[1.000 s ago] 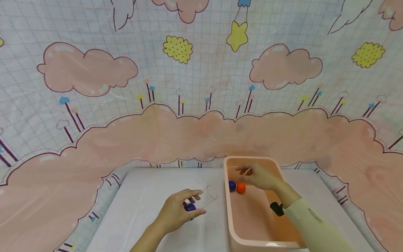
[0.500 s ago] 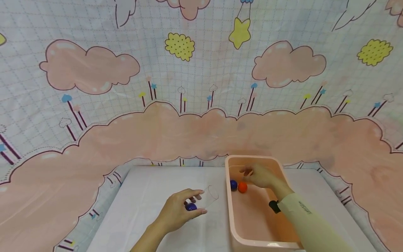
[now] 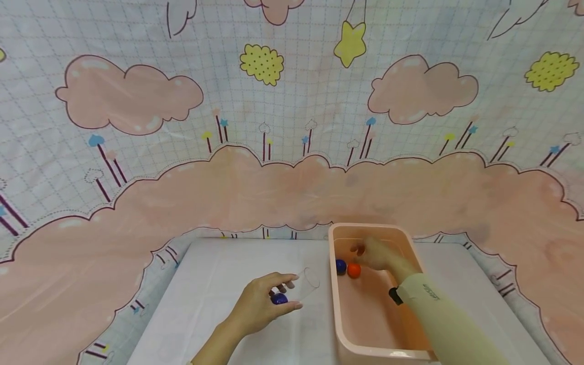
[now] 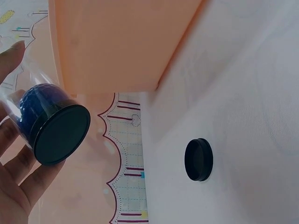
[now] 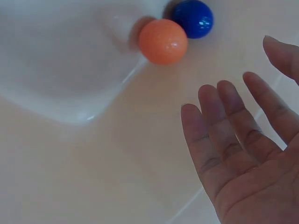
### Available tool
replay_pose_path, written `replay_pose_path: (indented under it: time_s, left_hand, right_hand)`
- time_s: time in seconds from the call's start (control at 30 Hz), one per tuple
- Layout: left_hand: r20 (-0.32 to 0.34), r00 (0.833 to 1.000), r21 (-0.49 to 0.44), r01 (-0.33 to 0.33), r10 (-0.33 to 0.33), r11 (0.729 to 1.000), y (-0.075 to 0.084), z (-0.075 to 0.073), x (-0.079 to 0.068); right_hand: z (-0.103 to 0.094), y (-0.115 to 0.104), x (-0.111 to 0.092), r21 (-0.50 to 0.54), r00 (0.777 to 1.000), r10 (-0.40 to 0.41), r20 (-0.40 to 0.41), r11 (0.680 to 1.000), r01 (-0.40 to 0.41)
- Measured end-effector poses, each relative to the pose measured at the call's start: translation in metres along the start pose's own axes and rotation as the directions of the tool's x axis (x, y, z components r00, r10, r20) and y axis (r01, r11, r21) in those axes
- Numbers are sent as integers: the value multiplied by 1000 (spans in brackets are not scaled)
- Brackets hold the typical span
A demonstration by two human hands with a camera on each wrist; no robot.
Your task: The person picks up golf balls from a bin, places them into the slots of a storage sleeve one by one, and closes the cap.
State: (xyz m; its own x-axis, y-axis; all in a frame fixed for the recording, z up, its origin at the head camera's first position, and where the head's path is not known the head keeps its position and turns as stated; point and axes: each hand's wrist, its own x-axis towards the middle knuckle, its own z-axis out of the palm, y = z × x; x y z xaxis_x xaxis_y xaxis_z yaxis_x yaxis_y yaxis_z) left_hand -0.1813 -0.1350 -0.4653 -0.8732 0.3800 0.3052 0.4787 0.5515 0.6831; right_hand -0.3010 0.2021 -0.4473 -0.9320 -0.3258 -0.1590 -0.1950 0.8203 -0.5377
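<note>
My left hand (image 3: 260,304) holds a clear plastic tube (image 3: 312,279) tilted above the table, its rim toward the bin. A blue ball (image 4: 42,105) sits inside at the tube's closed end, against a black cap (image 4: 63,135). Fingers and thumb curve around the tube's sides. Inside the peach bin (image 3: 335,314), my right hand (image 3: 376,253) hovers near the far end with nothing in it. Its fingers are apart and relaxed in the right wrist view. Close by on the bin floor, an orange ball (image 5: 163,42) and another blue ball (image 5: 192,18) lie side by side.
A loose black cap (image 4: 199,159) lies on the white table (image 3: 205,274), visible in the left wrist view. The bin's raised walls surround my right hand. A curtain (image 3: 274,197) printed with clouds hangs behind the table.
My right hand has dipped slightly lower in the bin, toward the balls. The head view has shifted a little. My left hand keeps its hold on the tube.
</note>
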Motion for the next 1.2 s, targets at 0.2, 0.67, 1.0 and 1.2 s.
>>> replay_pose_path:
  time_s: [0.2, 0.67, 1.0, 1.2]
  left_hand:
    - [6, 1000, 2, 7, -7, 1000, 1, 1, -1]
    - [-6, 1000, -2, 11, -11, 1000, 0, 2, -3]
    - [-9, 1000, 3, 8, -8, 1000, 0, 2, -4]
    - [-16, 1000, 14, 7, -7, 1000, 0, 2, -4]
  right_hand:
    - [7, 2, 2, -19, 1000, 22, 11, 1000, -22]
    - [28, 9, 11, -19, 989, 143, 36, 990, -143]
    - [34, 10, 7, 58, 946, 326, 5, 944, -325]
    - [39, 8, 9, -75, 978, 201, 62, 978, -196]
